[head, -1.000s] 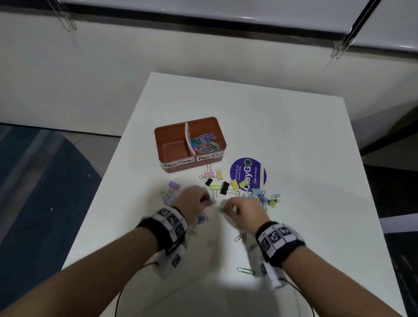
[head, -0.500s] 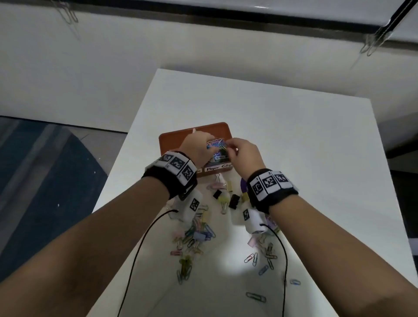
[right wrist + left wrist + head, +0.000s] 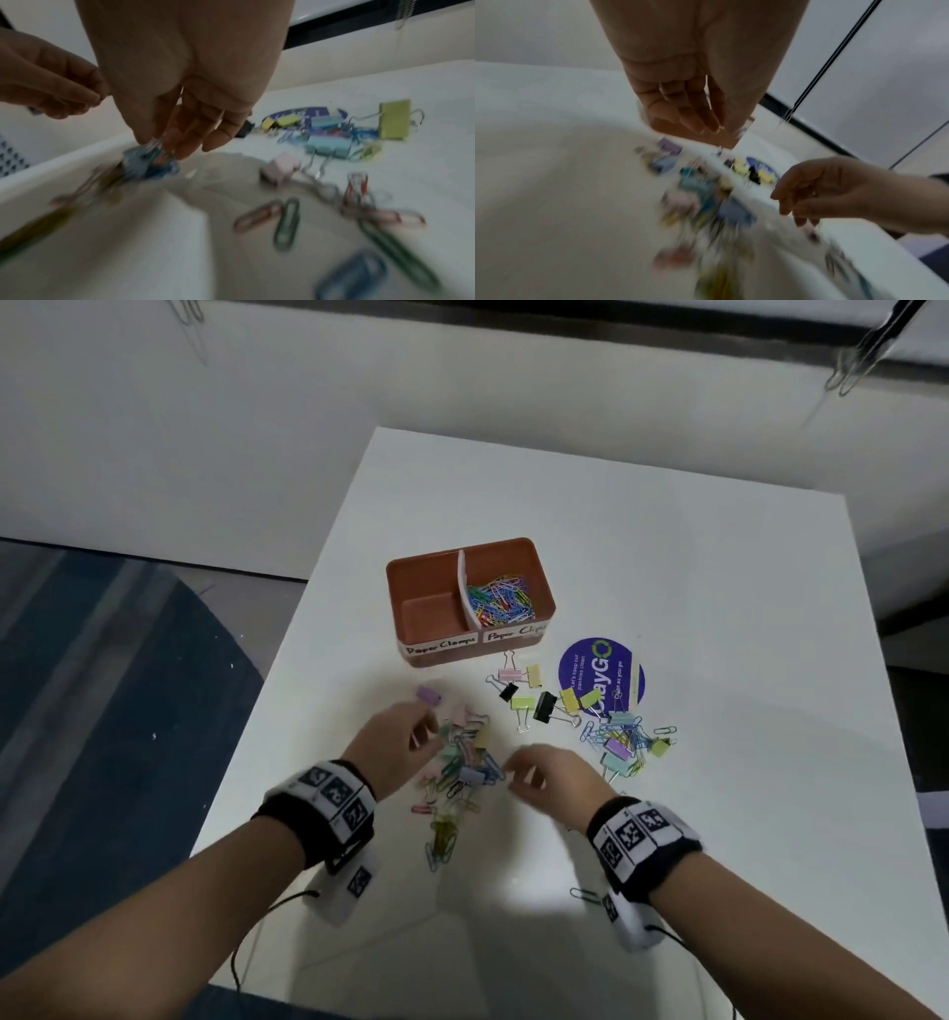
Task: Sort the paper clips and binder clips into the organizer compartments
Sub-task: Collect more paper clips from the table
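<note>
While both hands hovered low over white table [image 3: 667, 557], brown organizer [image 3: 411, 588] sat beyond them, paper clips [image 3: 500, 600] filling its right compartment. Purple round sticker [image 3: 601, 675] lay beyond right hand [image 3: 552, 780]. Mixed clip pile [image 3: 464, 762] lay between hands. Left hand [image 3: 393, 744]: fingers loosely curled, held nothing visible. Right hand: fingertips [image 3: 185, 150] bunched at blue binder clip [image 3: 144, 166]; real hold or mere touch, blur left unclear.
</note>
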{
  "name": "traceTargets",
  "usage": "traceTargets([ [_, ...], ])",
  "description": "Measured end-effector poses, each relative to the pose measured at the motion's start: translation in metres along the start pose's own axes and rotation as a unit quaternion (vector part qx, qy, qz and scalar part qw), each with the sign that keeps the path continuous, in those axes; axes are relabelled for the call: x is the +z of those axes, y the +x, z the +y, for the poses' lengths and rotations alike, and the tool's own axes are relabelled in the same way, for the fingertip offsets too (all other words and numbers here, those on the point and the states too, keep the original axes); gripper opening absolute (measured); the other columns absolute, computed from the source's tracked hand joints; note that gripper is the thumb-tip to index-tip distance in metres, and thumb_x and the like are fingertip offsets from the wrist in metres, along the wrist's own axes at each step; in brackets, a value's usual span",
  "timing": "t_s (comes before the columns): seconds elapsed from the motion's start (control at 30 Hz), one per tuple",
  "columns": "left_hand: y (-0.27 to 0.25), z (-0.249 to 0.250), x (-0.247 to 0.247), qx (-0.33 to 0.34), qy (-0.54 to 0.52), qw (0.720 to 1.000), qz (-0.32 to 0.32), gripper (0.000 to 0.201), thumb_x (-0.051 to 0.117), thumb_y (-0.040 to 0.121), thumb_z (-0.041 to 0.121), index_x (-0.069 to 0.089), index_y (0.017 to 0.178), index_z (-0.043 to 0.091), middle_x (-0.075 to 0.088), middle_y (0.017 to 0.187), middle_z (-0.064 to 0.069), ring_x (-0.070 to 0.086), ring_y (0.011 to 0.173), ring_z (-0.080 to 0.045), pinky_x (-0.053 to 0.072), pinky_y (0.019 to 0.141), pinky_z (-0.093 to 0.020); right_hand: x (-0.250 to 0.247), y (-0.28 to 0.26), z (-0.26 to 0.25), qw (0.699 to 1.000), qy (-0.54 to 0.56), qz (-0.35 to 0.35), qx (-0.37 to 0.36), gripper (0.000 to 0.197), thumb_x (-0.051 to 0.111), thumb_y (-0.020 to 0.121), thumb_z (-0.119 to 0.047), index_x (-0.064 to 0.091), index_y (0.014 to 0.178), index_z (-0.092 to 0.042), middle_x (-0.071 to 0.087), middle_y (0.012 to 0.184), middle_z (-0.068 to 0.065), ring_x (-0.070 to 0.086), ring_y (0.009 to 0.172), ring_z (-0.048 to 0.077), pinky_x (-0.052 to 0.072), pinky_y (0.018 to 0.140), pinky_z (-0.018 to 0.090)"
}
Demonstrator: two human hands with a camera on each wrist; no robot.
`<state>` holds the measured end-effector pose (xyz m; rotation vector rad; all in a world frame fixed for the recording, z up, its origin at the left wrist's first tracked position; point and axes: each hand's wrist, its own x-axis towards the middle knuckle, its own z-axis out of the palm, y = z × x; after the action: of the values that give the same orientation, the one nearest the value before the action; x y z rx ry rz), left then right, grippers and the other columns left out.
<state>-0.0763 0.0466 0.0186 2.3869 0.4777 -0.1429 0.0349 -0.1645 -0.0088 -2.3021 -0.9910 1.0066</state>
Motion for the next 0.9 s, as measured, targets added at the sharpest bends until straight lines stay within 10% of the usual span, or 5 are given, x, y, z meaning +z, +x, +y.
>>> traceTargets([
  [0.13,-0.031,-0.029,0.018,-0.047,0.034,0.997,-0.042,0.023,0.067,0.082,0.033,0.049,0.078,0.020,0.051,0.074,0.005,0.048,0.066,-0.013,0.038,0.061,-0.022,0.033,-0.006,-0.003,0.998,-0.048,-0.033,0.015,0.027,0.061,0.087,-0.030,0.061,0.114,-0.027,0.062,0.108,-0.007,0.060,0.093,0.012,0.051,0.083,0.031],
  [0.4,-0.045,-0.053,0.054,-0.095,0.077,0.984,-0.131,0.037,0.069,0.078,0.038,0.059,0.108,0.018,0.053,0.106,-0.004,0.054,0.099,-0.023,0.045,0.091,-0.034,0.068,0.006,-0.015,0.996,-0.072,0.031,0.040,0.035,0.066,0.082,-0.034,0.059,0.117,-0.031,0.054,0.108,-0.003,0.054,0.099,0.017,0.048,0.082,0.031],
  [0.9,-0.042,-0.060,0.049,-0.029,0.017,0.991,-0.128,0.013,0.066,0.082,0.020,0.063,0.089,0.010,0.061,0.092,-0.005,0.051,0.080,-0.016,0.043,0.079,-0.025,0.081,0.005,-0.008,0.997,-0.011,0.069,0.045,0.023,0.058,0.080,-0.012,0.051,0.064,-0.027,0.060,0.082,-0.004,0.060,0.073,0.019,0.052,0.071,0.035],
])
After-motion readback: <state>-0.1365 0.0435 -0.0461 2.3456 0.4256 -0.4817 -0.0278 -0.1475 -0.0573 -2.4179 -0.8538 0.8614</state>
